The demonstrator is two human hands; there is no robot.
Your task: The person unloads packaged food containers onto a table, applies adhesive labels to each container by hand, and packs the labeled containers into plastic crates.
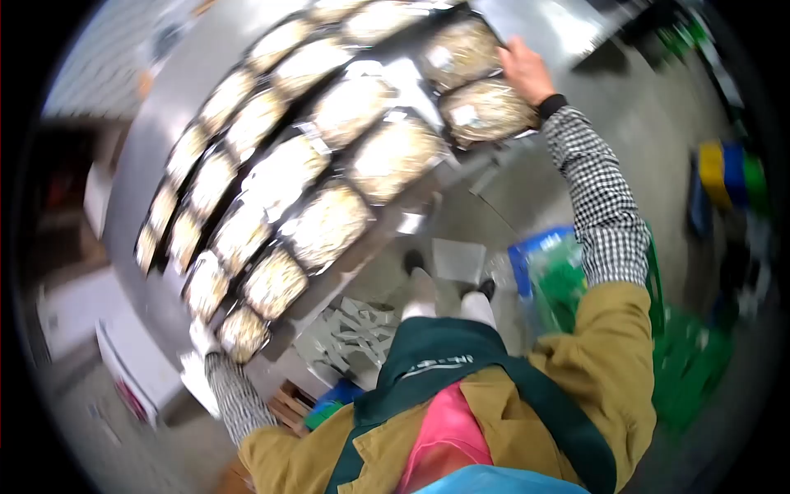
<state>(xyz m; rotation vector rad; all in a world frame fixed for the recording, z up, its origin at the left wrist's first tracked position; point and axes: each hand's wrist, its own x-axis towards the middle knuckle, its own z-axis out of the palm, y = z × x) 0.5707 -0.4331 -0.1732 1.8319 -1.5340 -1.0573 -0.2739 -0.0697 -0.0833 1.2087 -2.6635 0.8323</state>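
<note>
Rows of black trays with pale, stringy food under clear film (393, 156) cover much of a metal table. My right hand (527, 72) is at the right edge of two such trays at the far right end, its fingers curled over the rim of the upper wrapped tray (461, 53). Just below it lies the lower wrapped tray (487, 111), close to my wrist. At the lower left, my left hand (202, 337) is beside the nearest end tray (243, 333). Blur and glare hide its fingers, and a white sheet-like thing (197, 380) hangs below it.
The metal table (136, 210) curves through the wide view. Below its near edge are pale scraps (350, 333) and a white square (458, 260) by my feet. Green bags (687, 370) and a blue-edged crate (527, 251) stand to the right. White boxes (136, 354) are at left.
</note>
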